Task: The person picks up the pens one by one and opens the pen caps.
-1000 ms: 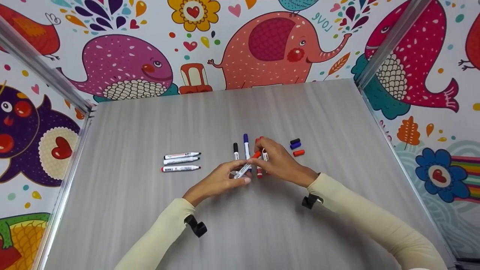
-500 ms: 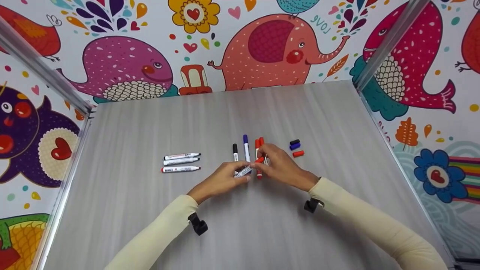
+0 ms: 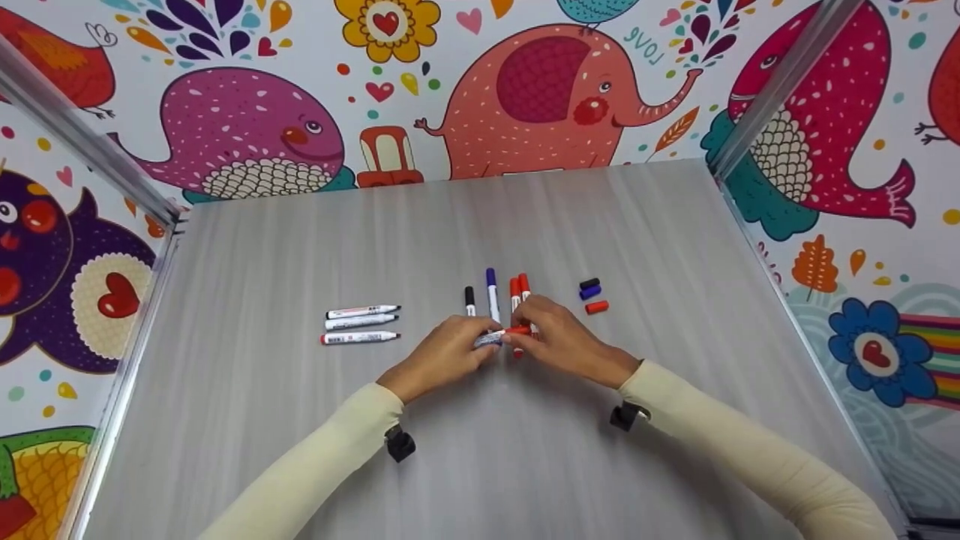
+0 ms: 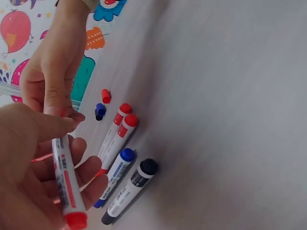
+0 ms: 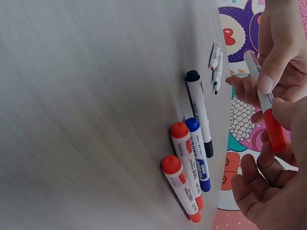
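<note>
Above the table my left hand holds the white barrel of a red whiteboard marker, with the thumb along it. My right hand pinches the marker's red cap between thumb and fingers, and cap and barrel are in line. Just beyond and below the hands lie a capped black marker, a capped blue marker and two capped red markers, side by side. In the head view the hands partly cover their near ends.
To the left on the table lie three uncapped markers, tips pointing right. On the right are three loose caps: black, blue and red. Patterned panels border the table at the back and sides.
The held marker has swung from a slant to nearly level. My left hand has shifted slightly right and its fingers have drawn closer around the barrel. The markers and caps on the table stay put.
</note>
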A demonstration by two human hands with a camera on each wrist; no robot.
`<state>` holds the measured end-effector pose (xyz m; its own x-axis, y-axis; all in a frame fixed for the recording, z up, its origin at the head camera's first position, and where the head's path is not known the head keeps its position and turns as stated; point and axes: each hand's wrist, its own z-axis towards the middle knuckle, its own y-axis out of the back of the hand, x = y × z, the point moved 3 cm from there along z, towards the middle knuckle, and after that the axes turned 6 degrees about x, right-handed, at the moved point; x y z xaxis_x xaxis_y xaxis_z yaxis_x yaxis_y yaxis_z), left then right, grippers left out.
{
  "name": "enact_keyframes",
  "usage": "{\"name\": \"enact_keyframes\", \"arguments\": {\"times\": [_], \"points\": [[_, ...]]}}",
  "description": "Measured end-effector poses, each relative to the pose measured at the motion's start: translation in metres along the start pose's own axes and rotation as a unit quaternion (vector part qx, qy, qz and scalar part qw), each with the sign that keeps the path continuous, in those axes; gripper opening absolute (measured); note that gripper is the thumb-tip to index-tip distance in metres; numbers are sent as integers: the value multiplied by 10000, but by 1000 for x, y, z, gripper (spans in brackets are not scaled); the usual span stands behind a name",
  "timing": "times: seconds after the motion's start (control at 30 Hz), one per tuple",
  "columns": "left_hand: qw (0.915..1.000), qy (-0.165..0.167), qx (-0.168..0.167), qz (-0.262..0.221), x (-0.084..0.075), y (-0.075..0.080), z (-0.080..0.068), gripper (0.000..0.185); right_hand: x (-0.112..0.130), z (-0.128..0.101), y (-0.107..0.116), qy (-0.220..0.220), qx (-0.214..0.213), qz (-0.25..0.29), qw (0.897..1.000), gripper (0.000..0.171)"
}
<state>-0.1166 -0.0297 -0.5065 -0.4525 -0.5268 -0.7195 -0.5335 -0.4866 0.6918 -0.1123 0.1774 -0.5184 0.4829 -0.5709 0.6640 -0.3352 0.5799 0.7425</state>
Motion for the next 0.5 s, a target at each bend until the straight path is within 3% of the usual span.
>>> {"name": "enact_keyframes", "arguments": {"times": [0.23,0.5], "points": [[9991,-79,-66,408,-3,1,0,19,1,0,-1,70,181,-168,9997,21],[9957,-391,-57,842,-8,2,-3,17,4,2,0,292,463,-235,9982,20]]}}
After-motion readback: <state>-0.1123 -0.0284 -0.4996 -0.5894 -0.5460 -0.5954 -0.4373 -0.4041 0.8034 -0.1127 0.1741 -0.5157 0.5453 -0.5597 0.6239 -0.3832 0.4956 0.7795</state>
